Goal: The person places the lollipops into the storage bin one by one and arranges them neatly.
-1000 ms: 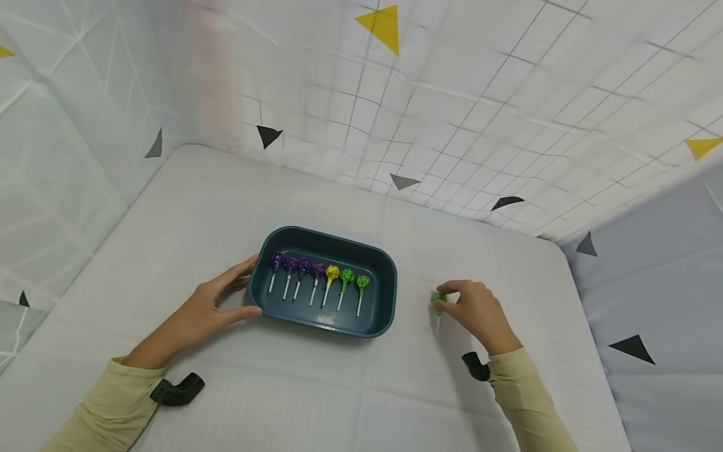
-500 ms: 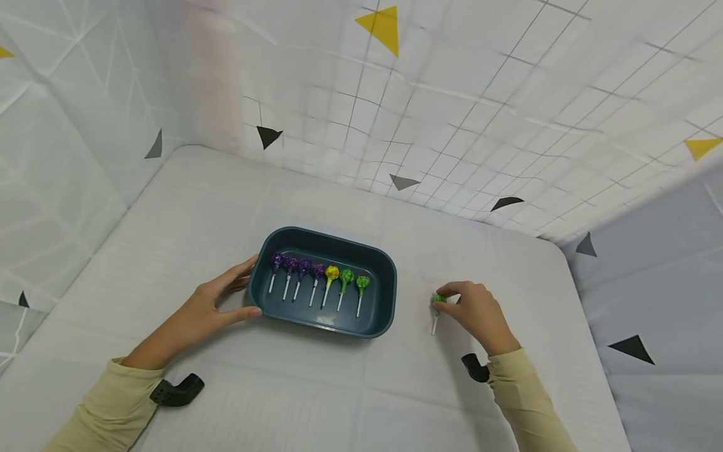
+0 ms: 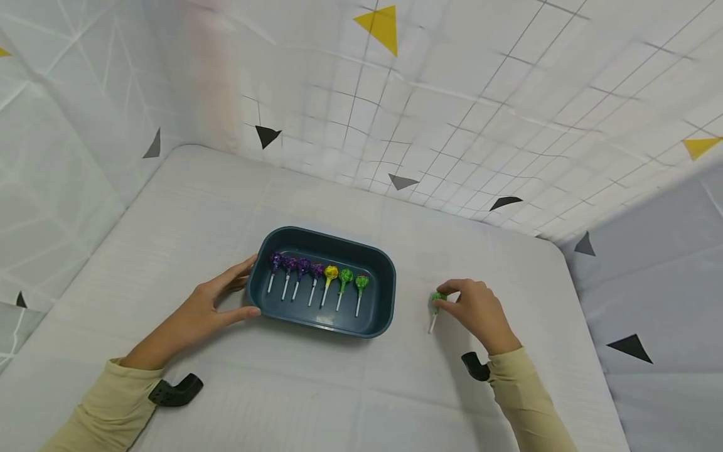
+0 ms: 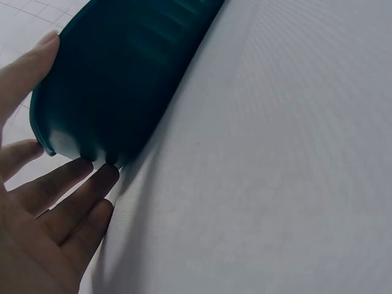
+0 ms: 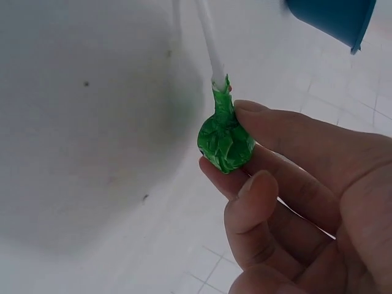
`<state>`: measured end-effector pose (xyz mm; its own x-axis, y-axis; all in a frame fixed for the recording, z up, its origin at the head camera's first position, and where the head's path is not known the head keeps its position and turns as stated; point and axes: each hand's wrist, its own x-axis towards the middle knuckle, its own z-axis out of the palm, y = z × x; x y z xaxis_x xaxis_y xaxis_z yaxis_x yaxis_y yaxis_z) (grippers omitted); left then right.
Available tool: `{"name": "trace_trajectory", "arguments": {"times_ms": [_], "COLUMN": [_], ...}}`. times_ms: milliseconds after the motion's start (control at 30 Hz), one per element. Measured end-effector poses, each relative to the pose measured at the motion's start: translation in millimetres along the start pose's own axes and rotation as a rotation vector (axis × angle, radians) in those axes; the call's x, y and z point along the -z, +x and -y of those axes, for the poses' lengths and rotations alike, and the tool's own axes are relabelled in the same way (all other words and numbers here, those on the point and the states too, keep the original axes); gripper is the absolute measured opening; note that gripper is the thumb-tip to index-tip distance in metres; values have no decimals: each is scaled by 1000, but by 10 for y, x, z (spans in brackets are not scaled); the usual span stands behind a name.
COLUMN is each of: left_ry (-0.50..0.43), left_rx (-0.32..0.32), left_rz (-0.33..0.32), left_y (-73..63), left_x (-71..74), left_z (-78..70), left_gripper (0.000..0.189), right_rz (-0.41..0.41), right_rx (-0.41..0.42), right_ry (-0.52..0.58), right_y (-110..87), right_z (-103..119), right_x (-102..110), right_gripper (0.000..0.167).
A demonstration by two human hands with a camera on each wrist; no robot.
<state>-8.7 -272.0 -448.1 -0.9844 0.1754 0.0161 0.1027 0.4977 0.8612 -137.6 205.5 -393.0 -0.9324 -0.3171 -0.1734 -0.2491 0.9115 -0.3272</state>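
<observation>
In the head view a dark teal tray [image 3: 361, 325] lies on the white-covered table, with a row of lollipops in it. From the left the row runs several purple lollipops [image 3: 303, 267], a yellow lollipop [image 3: 330, 274] and two green lollipops [image 3: 345, 277]. My left hand [image 3: 217, 302] spreads thumb and fingers around the tray's left end, fingertips touching its outer wall [image 4: 67, 144]. To the right of the tray, my right hand [image 3: 474, 311] pinches another green lollipop [image 5: 225, 144] by its wrapped head. Its white stick [image 5: 211, 46] points back toward the near side.
White sheets [image 3: 452, 94] with grid lines and black, grey and yellow triangles stand behind and beside the table [image 3: 316, 395]. A black device [image 3: 177, 390] sits at the left wrist and another black device [image 3: 475, 366] at the right wrist.
The stick of the lollipop in my right hand has swung leftward, from nearly straight to slanted. The left hand, the tray and the row of lollipops stay in place.
</observation>
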Motion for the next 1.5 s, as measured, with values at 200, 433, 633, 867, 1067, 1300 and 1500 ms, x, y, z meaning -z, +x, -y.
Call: {"name": "trace_trajectory", "arguments": {"times_ms": [200,433,633,867,1067,1300,1500], "left_ry": [-14,-16,-16,5,-11,-27,-24], "left_rx": [-6,-14,-27,-20,-20,-33,-31], "left_rz": [-1,-1,-6,-7,-7,-7,-9], "left_y": [-1,4,9,3,3,2,-2], "left_x": [-1,3,10,8,1,3,8], "left_z": [15,14,10,8,11,3,-11], "left_gripper": [92,93,93,93,93,92,92], "right_rz": [-17,-37,-32,-25,-22,-26,-33], "right_rx": [27,46,56,77,92,117,138], "right_ry": [1,-7,-7,-7,-2,-5,-12], "right_y": [10,18,16,25,48,62,72], "right_z": [51,111,202,316,404,497,593], "right_x": [56,126,205,284,326,352,387], "right_gripper": [23,22,21,21,22,20,19]}}
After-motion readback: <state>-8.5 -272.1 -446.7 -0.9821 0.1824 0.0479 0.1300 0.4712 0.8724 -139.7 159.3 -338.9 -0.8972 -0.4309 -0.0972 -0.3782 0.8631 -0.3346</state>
